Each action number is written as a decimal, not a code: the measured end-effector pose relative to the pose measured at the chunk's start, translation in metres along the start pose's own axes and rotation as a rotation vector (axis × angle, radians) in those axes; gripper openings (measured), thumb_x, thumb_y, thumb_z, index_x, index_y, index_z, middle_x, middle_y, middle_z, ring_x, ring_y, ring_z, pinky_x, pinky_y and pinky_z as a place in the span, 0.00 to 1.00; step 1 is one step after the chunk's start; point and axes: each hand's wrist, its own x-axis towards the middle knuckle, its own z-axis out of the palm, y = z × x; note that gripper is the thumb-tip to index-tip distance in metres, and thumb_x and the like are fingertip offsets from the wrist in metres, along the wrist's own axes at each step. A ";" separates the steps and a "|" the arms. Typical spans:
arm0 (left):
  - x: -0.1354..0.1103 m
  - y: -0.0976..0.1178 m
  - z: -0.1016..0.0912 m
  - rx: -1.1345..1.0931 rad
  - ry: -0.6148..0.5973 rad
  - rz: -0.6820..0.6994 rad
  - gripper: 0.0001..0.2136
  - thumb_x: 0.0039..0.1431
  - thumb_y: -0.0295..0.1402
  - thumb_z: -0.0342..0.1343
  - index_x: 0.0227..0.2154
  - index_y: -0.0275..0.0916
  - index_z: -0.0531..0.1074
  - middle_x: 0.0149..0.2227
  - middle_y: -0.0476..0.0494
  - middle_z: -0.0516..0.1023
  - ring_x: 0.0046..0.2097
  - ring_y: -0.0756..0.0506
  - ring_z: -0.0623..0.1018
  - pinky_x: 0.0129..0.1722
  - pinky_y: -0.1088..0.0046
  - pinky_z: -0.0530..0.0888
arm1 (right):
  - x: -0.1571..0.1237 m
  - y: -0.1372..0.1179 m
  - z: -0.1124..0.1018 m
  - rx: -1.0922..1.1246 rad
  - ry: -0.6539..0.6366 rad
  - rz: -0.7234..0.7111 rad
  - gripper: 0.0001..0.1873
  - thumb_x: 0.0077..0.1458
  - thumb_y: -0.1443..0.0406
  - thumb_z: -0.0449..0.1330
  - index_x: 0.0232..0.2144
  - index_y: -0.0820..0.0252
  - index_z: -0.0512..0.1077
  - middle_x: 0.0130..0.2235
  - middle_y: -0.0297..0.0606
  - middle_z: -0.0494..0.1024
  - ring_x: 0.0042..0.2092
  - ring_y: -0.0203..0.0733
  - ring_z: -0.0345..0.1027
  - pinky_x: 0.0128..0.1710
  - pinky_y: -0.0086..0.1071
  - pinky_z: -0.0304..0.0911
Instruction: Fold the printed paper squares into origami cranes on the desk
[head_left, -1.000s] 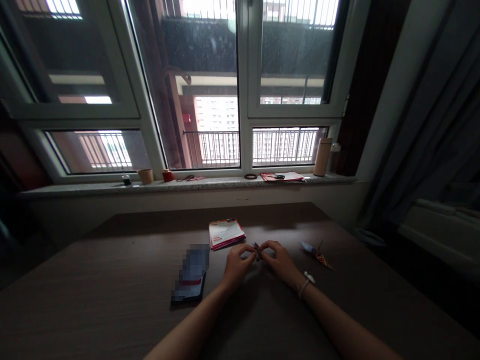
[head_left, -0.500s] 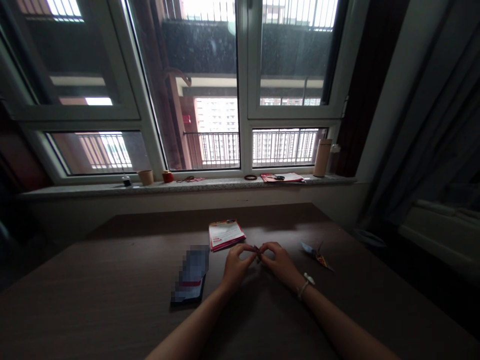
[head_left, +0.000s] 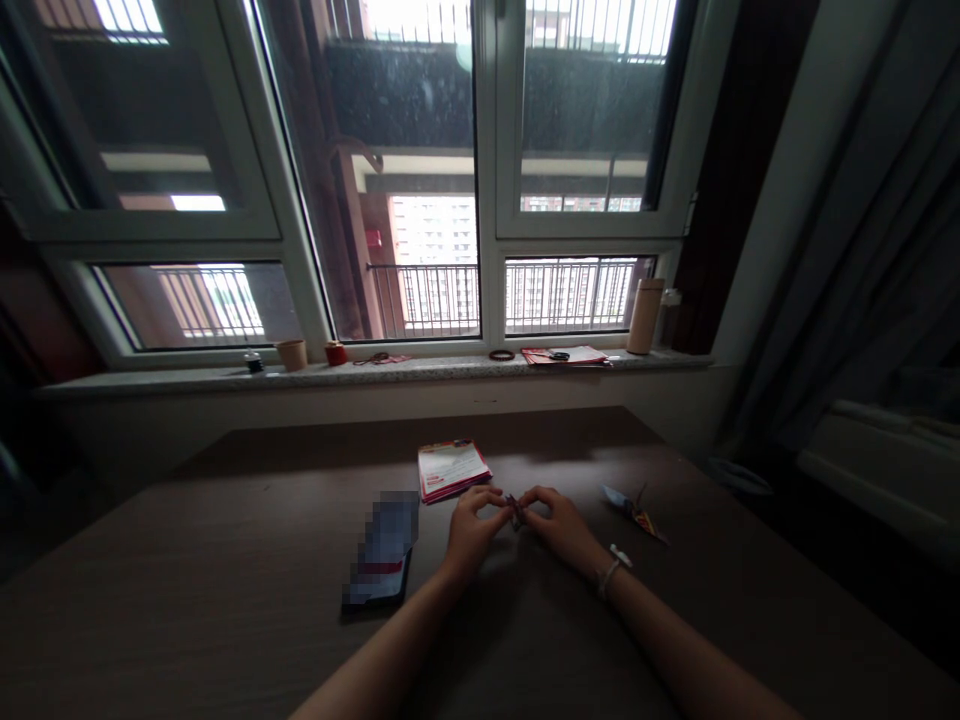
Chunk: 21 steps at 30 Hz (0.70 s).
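Observation:
My left hand [head_left: 474, 530] and my right hand [head_left: 553, 522] meet over the middle of the table, thumbs and forefingers pinched. Between their fingertips is a small piece of folded paper [head_left: 515, 512], mostly covered by the fingers, so its shape is hard to make out. A stack of printed paper sheets [head_left: 454, 468] with red edges lies just beyond my left hand. Right of my right hand rests a folded paper figure [head_left: 634, 512] with pointed ends, apart from the hand. A light band with a white piece circles my right wrist.
A phone [head_left: 382, 555], its screen blurred out, lies left of my left arm on the dark table [head_left: 187, 560]. Along the windowsill [head_left: 442, 371] stand a paper cup [head_left: 292, 355], a red spool-like item [head_left: 335, 353], scissors [head_left: 559, 356] on papers, and a tan bottle [head_left: 645, 316].
My left fingertips have shifted slightly away from the right ones, and a little more of the folded paper shows between them. The other things have stayed in place.

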 end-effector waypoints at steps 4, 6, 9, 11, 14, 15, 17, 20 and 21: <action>0.000 0.000 0.000 0.011 0.001 0.013 0.09 0.47 0.41 0.64 0.25 0.41 0.79 0.39 0.42 0.79 0.47 0.40 0.75 0.52 0.61 0.68 | 0.001 0.001 -0.001 0.030 -0.010 0.006 0.06 0.51 0.63 0.59 0.31 0.58 0.75 0.36 0.36 0.79 0.43 0.44 0.70 0.46 0.34 0.61; 0.000 0.001 0.000 0.036 0.012 0.034 0.09 0.48 0.41 0.64 0.25 0.41 0.79 0.39 0.42 0.79 0.47 0.40 0.75 0.51 0.61 0.68 | 0.001 0.000 -0.001 0.036 -0.009 0.000 0.07 0.51 0.63 0.59 0.31 0.57 0.75 0.36 0.36 0.79 0.43 0.43 0.70 0.47 0.34 0.61; -0.002 0.003 0.000 0.091 0.021 0.082 0.08 0.50 0.41 0.62 0.27 0.42 0.79 0.37 0.44 0.78 0.45 0.41 0.75 0.50 0.62 0.69 | 0.000 0.000 0.000 0.042 0.003 -0.025 0.07 0.52 0.64 0.58 0.32 0.57 0.75 0.37 0.35 0.79 0.44 0.43 0.70 0.48 0.34 0.60; -0.002 0.004 0.000 0.127 0.012 0.105 0.07 0.52 0.40 0.61 0.27 0.42 0.78 0.36 0.45 0.78 0.45 0.42 0.75 0.49 0.63 0.69 | 0.000 0.001 0.000 0.041 0.011 -0.045 0.07 0.52 0.63 0.57 0.33 0.57 0.75 0.37 0.35 0.78 0.44 0.43 0.69 0.48 0.34 0.60; -0.002 0.005 -0.001 0.167 -0.003 0.119 0.07 0.54 0.38 0.60 0.28 0.43 0.78 0.36 0.45 0.78 0.45 0.42 0.74 0.48 0.63 0.69 | 0.000 0.001 0.001 0.040 0.017 -0.062 0.08 0.54 0.60 0.58 0.33 0.57 0.74 0.37 0.36 0.78 0.45 0.43 0.69 0.48 0.34 0.59; -0.002 0.005 -0.001 0.172 -0.006 0.119 0.06 0.54 0.38 0.59 0.28 0.43 0.78 0.37 0.45 0.78 0.45 0.42 0.74 0.48 0.63 0.68 | 0.000 0.001 0.001 0.043 0.016 -0.065 0.08 0.54 0.60 0.58 0.32 0.57 0.74 0.37 0.36 0.78 0.44 0.43 0.69 0.48 0.34 0.59; -0.002 0.006 -0.001 0.169 -0.010 0.113 0.06 0.55 0.37 0.59 0.29 0.43 0.78 0.37 0.45 0.78 0.45 0.42 0.74 0.48 0.63 0.69 | 0.000 0.000 0.002 0.048 0.013 -0.066 0.08 0.54 0.60 0.58 0.32 0.57 0.74 0.36 0.35 0.77 0.44 0.43 0.68 0.47 0.34 0.60; -0.002 0.007 -0.001 0.151 -0.014 0.104 0.06 0.55 0.38 0.58 0.30 0.43 0.78 0.37 0.45 0.78 0.45 0.41 0.74 0.48 0.63 0.69 | 0.000 0.000 0.001 0.047 0.008 -0.066 0.08 0.54 0.60 0.57 0.31 0.57 0.73 0.35 0.35 0.77 0.43 0.43 0.68 0.47 0.34 0.60; -0.002 0.008 -0.001 0.148 -0.015 0.104 0.07 0.55 0.38 0.58 0.30 0.43 0.78 0.37 0.45 0.78 0.45 0.41 0.74 0.49 0.63 0.69 | 0.000 0.000 0.001 0.045 0.008 -0.067 0.08 0.54 0.60 0.57 0.31 0.57 0.73 0.35 0.36 0.77 0.43 0.43 0.68 0.46 0.34 0.60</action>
